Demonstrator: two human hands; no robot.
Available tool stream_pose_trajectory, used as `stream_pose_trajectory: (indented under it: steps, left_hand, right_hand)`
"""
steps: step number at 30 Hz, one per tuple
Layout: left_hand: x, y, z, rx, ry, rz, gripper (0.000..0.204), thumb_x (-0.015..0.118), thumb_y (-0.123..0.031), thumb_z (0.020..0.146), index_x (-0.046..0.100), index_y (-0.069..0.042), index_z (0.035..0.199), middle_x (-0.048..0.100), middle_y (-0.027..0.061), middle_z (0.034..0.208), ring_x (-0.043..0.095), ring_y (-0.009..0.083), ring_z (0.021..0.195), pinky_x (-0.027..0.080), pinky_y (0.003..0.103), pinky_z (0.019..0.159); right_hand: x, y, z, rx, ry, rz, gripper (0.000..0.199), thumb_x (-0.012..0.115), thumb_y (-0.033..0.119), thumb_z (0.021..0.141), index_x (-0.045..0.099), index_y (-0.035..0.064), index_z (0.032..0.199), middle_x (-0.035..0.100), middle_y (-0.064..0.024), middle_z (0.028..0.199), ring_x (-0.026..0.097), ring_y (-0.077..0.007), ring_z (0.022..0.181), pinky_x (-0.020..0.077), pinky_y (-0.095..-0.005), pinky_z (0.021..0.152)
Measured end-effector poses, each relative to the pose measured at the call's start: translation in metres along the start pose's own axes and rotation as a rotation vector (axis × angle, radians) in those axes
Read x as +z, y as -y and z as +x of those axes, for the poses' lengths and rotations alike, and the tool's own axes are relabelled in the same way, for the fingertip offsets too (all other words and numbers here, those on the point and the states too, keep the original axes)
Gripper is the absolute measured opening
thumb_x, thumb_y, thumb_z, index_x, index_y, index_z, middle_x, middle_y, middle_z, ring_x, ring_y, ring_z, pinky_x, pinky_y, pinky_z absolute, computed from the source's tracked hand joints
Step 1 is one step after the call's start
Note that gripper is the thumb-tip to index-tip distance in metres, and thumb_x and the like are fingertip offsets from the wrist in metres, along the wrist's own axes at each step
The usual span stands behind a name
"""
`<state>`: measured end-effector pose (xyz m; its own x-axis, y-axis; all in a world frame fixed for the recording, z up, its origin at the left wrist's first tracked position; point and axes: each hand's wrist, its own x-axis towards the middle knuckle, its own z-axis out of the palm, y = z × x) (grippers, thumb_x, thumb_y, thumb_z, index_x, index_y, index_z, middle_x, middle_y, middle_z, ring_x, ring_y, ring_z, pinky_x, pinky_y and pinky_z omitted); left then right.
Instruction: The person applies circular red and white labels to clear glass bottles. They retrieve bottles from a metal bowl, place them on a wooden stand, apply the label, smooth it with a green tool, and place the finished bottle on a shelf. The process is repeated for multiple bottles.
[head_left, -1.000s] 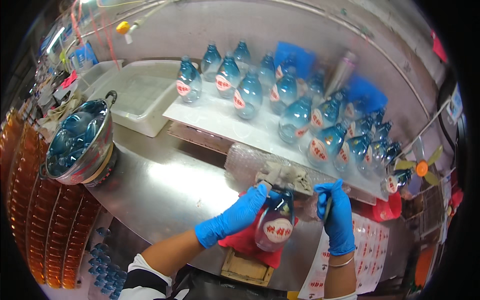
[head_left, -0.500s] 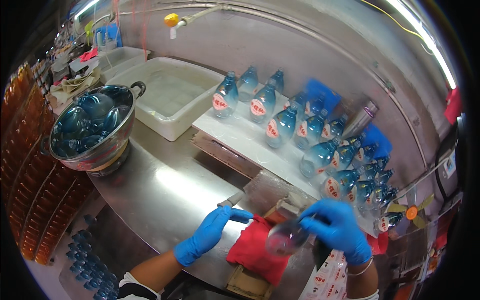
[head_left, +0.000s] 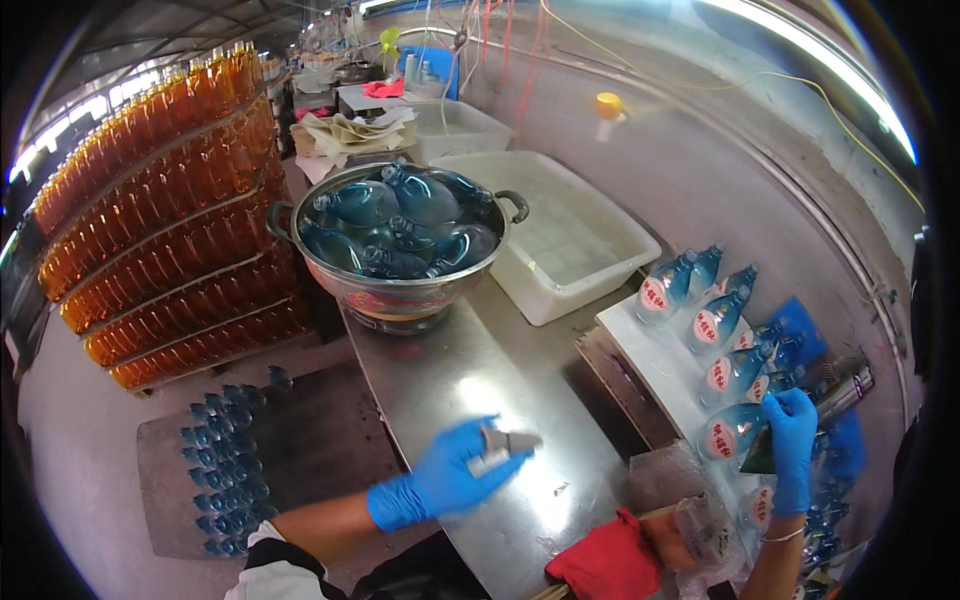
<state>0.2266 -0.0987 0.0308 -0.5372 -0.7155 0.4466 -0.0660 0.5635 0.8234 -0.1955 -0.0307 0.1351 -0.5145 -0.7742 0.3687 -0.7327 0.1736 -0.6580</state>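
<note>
My left hand (head_left: 455, 470), in a blue glove and smeared by motion, has its fingers around a grey, handle-like piece (head_left: 512, 442) over the steel worktop (head_left: 420, 375). Whether that piece is lifted is unclear. At the right, my blue-gloved right hand (head_left: 793, 435) pinches the neck of a clear blue glass bottle (head_left: 733, 432) with a round red-and-white label. This bottle is among similar labelled bottles (head_left: 715, 322) on a white board (head_left: 640, 330). A dark green flap (head_left: 760, 456) shows below my right fingers; what it is, I cannot tell. A red cloth (head_left: 605, 562) lies near me.
A two-handled metal pot (head_left: 395, 290) heaped with blue bottles stands on the worktop, beside a white water tub (head_left: 545, 300). Stacked amber-filled bottles (head_left: 170, 220) rise at the left. More blue bottles (head_left: 225, 470) stand on the floor. Plastic wrap (head_left: 675, 475) lies beside the board.
My right hand has moved from above the red cloth, where it held a bottle, to the bottles on the board. My left hand has closed around the grey piece. The view has swung left.
</note>
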Motion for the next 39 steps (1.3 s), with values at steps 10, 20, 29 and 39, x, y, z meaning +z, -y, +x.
stream_pose_trajectory:
  steps: [10, 20, 29, 39]
  left_hand:
    - [-0.173, 0.048, 0.208, -0.257, -0.145, 0.638, 0.035, 0.068, -0.023, 0.074, 0.064, 0.001, 0.099, 0.065, 0.0135, 0.088, 0.061, 0.0208, 0.077, 0.049, 0.031, 0.071]
    - [-0.145, 0.079, 0.292, -1.05, 0.513, 0.468, 0.062, 0.074, -0.027, 0.071, 0.05, -0.001, 0.122, 0.053, 0.0215, 0.121, 0.056, 0.0329, 0.102, 0.048, 0.046, 0.081]
    - [-0.155, 0.083, 0.273, -0.731, 0.378, 0.599, 0.043, 0.073, -0.022, 0.067, 0.064, 0.0, 0.102, 0.065, 0.0121, 0.088, 0.06, 0.0211, 0.072, 0.049, 0.033, 0.065]
    - [-0.169, 0.061, 0.26, -0.598, 0.035, 0.48, 0.051, 0.076, -0.02, 0.063, 0.056, 0.004, 0.103, 0.063, 0.0154, 0.093, 0.062, 0.0187, 0.07, 0.05, 0.028, 0.06]
  right_hand:
    - [-0.008, 0.039, -0.053, 0.053, -0.159, 0.228, 0.016, 0.06, 0.013, 0.086, 0.062, -0.0007, 0.094, 0.057, -0.0017, 0.073, 0.05, -0.0073, 0.063, 0.0388, -0.0198, 0.056]
    - [-0.07, -0.013, -0.232, 0.405, -0.273, 0.249, 0.019, 0.055, 0.018, 0.09, 0.062, 0.0007, 0.091, 0.062, -0.0041, 0.078, 0.052, -0.0065, 0.06, 0.037, -0.0189, 0.051]
    - [-0.085, 0.008, -0.295, 0.864, -0.436, 0.266, 0.02, 0.05, 0.014, 0.09, 0.066, 0.0032, 0.092, 0.053, 0.0032, 0.065, 0.039, -0.0026, 0.048, 0.0285, -0.0166, 0.045]
    - [-0.093, -0.009, -0.335, 0.955, -0.512, 0.361, 0.027, 0.048, 0.024, 0.093, 0.061, 0.0054, 0.08, 0.053, 0.0004, 0.067, 0.043, -0.0062, 0.053, 0.0328, -0.0204, 0.048]
